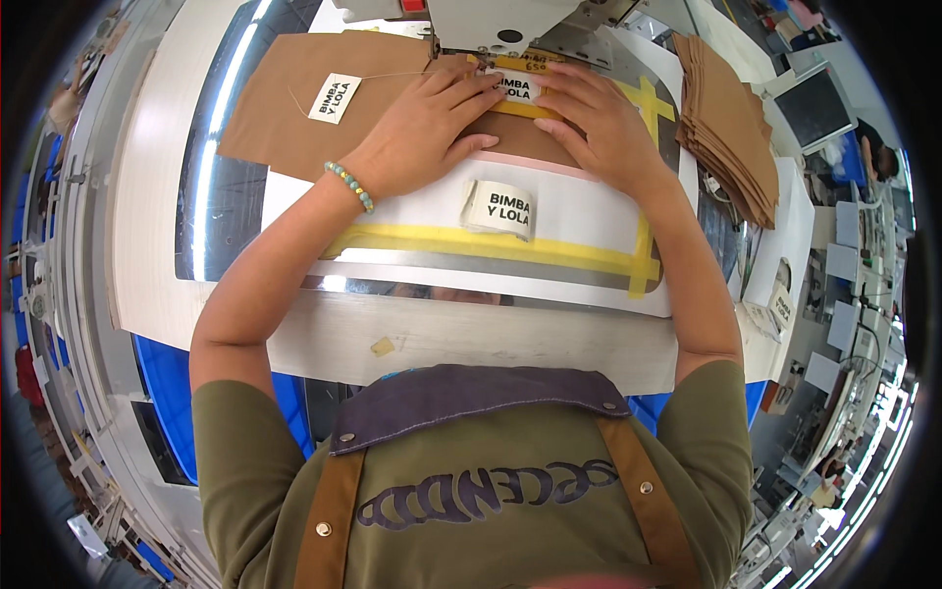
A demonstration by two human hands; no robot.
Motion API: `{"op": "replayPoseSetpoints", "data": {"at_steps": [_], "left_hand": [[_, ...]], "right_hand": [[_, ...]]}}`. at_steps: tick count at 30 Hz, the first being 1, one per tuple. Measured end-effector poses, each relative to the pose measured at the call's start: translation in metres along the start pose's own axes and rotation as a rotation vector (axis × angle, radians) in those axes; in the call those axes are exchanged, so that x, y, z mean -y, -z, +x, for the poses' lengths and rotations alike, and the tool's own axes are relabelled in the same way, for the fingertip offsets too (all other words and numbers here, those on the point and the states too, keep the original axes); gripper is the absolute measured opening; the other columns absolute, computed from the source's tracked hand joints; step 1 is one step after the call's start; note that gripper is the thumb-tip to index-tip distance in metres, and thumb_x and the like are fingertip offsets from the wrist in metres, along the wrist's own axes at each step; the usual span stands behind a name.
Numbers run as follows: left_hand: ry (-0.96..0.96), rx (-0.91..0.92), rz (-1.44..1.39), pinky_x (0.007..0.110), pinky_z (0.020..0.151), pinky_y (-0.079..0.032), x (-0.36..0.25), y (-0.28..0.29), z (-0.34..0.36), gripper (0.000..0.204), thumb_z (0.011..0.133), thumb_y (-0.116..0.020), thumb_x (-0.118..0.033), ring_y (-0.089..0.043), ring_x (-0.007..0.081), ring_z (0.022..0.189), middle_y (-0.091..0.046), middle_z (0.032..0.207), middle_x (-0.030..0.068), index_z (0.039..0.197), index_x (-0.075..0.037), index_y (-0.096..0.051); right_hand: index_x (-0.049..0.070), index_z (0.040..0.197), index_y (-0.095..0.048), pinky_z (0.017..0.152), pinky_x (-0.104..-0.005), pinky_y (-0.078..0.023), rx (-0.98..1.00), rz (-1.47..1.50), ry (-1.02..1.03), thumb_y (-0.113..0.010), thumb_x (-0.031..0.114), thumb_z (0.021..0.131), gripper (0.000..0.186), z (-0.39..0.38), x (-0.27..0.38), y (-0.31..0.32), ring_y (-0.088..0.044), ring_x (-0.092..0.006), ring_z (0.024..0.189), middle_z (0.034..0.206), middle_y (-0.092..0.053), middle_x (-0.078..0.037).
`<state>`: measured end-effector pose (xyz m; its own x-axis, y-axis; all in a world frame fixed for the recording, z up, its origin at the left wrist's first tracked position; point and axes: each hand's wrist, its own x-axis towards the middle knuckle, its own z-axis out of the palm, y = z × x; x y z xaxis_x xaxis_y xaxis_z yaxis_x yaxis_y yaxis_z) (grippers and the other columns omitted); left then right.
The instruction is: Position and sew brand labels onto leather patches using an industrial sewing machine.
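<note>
Under the sewing machine head (505,34), a white label (515,86) with dark print lies inside a yellow template frame (535,110) on brown fabric. From the left, my left hand (422,128) rests with fingers stretched out over the fabric, fingertips at the label's left side. My right hand (608,128) lies at the frame's right side, fingers slightly bent and apart, fingertips touching its edge. The brown fabric panel (285,98) extends to the left, with a second white label (334,98) and a loose thread on it. Nearer me sits a small stack of labels (498,209).
Yellow tape (471,241) edges the white sheet (392,211) on the table. Brown fabric pieces (721,128) are stacked at the right, near a dark monitor (812,106). More labels (778,306) lie by the table's right edge. Blue bins (177,393) stand below.
</note>
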<state>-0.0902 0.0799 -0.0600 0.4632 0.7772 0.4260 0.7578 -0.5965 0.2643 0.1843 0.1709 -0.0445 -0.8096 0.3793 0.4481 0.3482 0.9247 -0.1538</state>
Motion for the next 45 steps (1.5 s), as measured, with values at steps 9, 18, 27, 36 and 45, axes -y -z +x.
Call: {"op": "replayPoseSetpoints", "data": {"at_steps": [9,18,27,36,45], "left_hand": [[0.003,0.019,-0.023,0.048,0.125,-0.04,0.004,0.002,-0.001,0.047,0.1,-0.074,-0.024,-0.045,0.0359,0.15,-0.057,0.155,0.0124,0.139,-0.001,-0.063],[0.136,-0.002,0.02,0.047,0.119,-0.045,0.01,0.016,-0.015,0.05,0.101,-0.073,-0.024,-0.052,0.0347,0.145,-0.057,0.157,0.0126,0.143,0.001,-0.062],[0.137,0.079,0.232,0.048,0.119,-0.043,0.005,0.018,-0.017,0.056,0.103,-0.069,-0.03,-0.05,0.0321,0.148,-0.053,0.163,0.0112,0.149,0.0,-0.059],[0.138,0.115,0.256,0.048,0.12,-0.042,0.0,0.021,-0.018,0.056,0.103,-0.068,-0.028,-0.049,0.0342,0.149,-0.053,0.163,0.0124,0.15,0.001,-0.058],[0.13,0.103,0.246,0.049,0.121,-0.041,-0.002,0.022,-0.023,0.055,0.104,-0.067,-0.031,-0.048,0.036,0.149,-0.054,0.161,0.0152,0.148,0.001,-0.059]], "right_hand": [[0.005,0.121,-0.075,0.109,-0.0443,-0.051,0.001,0.062,0.05,-0.072,0.026,0.101,0.028,0.013,0.006,-0.017,-0.062,-0.0299,0.129,0.137,-0.071,-0.007],[0.01,0.132,-0.074,0.114,-0.043,-0.049,0.048,0.07,0.042,-0.068,0.03,0.104,0.035,0.014,0.003,-0.021,-0.058,-0.0285,0.134,0.145,-0.068,-0.004],[0.01,0.132,-0.074,0.114,-0.0429,-0.048,0.043,0.103,0.035,-0.068,0.032,0.104,0.036,0.015,0.003,-0.021,-0.057,-0.0284,0.135,0.144,-0.068,-0.003],[0.009,0.13,-0.075,0.113,-0.0416,-0.05,0.034,0.095,0.036,-0.068,0.032,0.104,0.035,0.013,0.003,-0.023,-0.058,-0.0283,0.134,0.143,-0.069,-0.003],[0.009,0.131,-0.075,0.111,-0.0409,-0.051,0.009,0.102,0.051,-0.067,0.031,0.105,0.035,0.011,0.0,-0.025,-0.059,-0.0268,0.133,0.142,-0.07,-0.002]]}}
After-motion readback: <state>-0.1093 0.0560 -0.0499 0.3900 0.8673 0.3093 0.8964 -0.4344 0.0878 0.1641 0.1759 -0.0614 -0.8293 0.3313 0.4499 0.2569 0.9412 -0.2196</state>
